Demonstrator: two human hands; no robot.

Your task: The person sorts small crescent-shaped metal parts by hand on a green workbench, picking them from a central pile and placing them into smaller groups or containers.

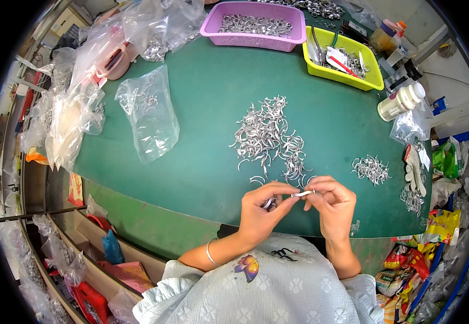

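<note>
Clear bag (149, 112): flat on green mat (213, 108), far left of the hands.
Left hand (260, 208): fingers curled narrow, pinching one end of a clip (302, 193); more small metal pieces tucked in its palm.
Clip: silver, curved, held between both hands at the near mat edge.
Right hand (333, 202): fingers closed narrow on the clip's other end.
Pile (269, 139): loose silver clips, just beyond the hands.
Small heap (371, 168): right of pile.

Clear plastic bag (149, 112) lies left; colourful packets (407, 264), perhaps snacks, lower right.
</note>
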